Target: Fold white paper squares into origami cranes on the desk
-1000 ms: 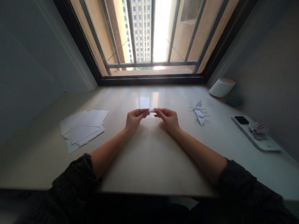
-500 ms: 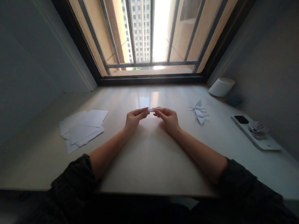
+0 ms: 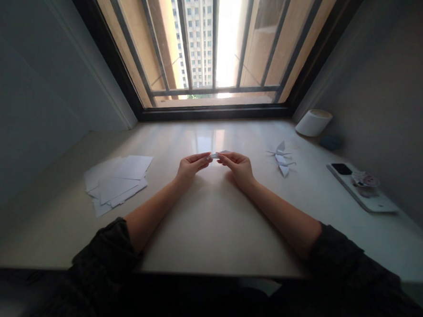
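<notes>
A small folded piece of white paper [image 3: 214, 156] is stretched between my two hands, just above the tabletop. My left hand [image 3: 192, 167] pinches its left end between thumb and fingers. At the other end, my right hand [image 3: 238, 168] grips it the same way, and a pale paper tip shows behind the fingers. Most of the paper is hidden by my fingertips, so its folded shape is hard to make out. To the right of my hands, two folded paper cranes [image 3: 282, 163] lie close together on the table.
A loose pile of white paper sheets [image 3: 120, 181] lies on the left of the white table [image 3: 207, 234]. On the right is a white phone [image 3: 363, 189] with a round grip on its back. A white cylinder [image 3: 314, 123] stands near the barred window [image 3: 214, 111], a dark object beside it.
Both hands stay in nearly the same place, still pinching the folded paper. My left fingers have shifted very slightly; everything else looks the same.
</notes>
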`<state>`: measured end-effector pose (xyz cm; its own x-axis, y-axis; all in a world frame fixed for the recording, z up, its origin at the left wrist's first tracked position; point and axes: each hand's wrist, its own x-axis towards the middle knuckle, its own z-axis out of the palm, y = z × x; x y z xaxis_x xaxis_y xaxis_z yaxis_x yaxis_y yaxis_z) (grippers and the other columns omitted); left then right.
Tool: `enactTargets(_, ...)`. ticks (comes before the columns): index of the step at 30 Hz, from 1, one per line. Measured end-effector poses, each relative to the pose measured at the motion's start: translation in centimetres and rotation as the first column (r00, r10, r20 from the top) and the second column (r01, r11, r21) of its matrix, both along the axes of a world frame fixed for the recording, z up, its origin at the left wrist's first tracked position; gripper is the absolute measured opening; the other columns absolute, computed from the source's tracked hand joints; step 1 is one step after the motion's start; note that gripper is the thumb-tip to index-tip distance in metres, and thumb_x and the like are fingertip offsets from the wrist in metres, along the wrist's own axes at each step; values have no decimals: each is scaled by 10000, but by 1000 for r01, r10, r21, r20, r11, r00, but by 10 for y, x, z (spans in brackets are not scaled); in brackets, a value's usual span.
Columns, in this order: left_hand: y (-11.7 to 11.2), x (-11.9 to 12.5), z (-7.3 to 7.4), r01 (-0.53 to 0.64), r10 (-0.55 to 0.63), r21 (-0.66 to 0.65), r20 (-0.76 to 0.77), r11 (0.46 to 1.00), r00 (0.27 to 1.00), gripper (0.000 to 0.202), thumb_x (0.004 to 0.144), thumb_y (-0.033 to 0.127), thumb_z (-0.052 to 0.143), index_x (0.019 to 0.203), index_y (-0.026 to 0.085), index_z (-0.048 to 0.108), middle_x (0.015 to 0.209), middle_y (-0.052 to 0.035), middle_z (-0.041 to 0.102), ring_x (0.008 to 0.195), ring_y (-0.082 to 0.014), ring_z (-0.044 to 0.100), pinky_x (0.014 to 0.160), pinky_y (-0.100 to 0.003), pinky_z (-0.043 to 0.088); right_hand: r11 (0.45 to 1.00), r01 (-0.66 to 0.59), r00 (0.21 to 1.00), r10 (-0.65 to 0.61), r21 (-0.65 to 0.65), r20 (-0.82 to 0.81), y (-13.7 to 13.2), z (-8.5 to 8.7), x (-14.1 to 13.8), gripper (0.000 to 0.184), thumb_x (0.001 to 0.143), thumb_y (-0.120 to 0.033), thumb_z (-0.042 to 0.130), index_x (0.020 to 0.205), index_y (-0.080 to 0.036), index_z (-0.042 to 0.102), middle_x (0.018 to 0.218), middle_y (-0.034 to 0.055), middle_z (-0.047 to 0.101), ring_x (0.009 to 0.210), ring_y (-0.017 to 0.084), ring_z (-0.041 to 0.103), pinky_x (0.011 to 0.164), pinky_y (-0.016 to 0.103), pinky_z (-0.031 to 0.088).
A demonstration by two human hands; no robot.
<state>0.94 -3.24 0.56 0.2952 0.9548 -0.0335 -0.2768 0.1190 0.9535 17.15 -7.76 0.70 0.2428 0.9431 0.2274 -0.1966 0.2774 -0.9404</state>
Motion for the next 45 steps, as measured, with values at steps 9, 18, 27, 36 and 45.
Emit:
enactTargets(9, 0, -2, 1, -55, 54, 42, 6, 998, 998, 469, 629, 417, 794, 1027, 192, 689, 939, -80, 735, 900, -198, 694, 845, -329, 501, 998, 57, 998, -57, -11, -10, -1, 5, 0, 335, 578, -493, 801, 761, -219, 744, 888, 44, 740, 711, 175, 669, 756, 379, 560)
enactTargets(18, -9, 2, -2, -16, 88, 351, -189, 936, 978, 299, 681, 428, 752, 829, 196, 634, 753, -31, 718, 771, -171, 677, 690, -271, 483, 998, -42, 991, 35, 53, 127, 1, -5, 0, 272, 657, -471, 763, 778, -228, 745, 851, 36, 736, 731, 175, 666, 759, 363, 550)
enactTargets(27, -7, -1, -3, -68, 220, 470, -276, 880, 935, 289, 620, 422, 798, 720, 192, 655, 713, -12, 674, 677, -148, 624, 652, -266, 465, 997, -41, 993, 34, 62, 117, 3, -7, 1, 227, 674, -435, 761, 778, -233, 746, 843, 29, 733, 704, 165, 660, 740, 348, 543)
enactTargets(36, -4, -8, -2, -58, 295, 522, -385, 851, 874, 310, 605, 445, 801, 685, 197, 634, 659, 0, 643, 617, -131, 572, 593, -249, 434, 999, -22, 994, 18, 41, 110, 0, -3, 0, 257, 663, -454, 760, 766, -220, 741, 852, 36, 734, 700, 164, 653, 737, 353, 547)
enactTargets(45, -4, -4, 0, -32, 125, 391, -215, 920, 969, 470, 616, 390, 809, 999, 209, 606, 782, -21, 719, 757, -172, 682, 734, -293, 502, 997, -14, 998, 9, 78, 60, 4, -6, 2, 206, 672, -393, 774, 767, -213, 744, 822, 25, 728, 688, 153, 659, 712, 327, 556)
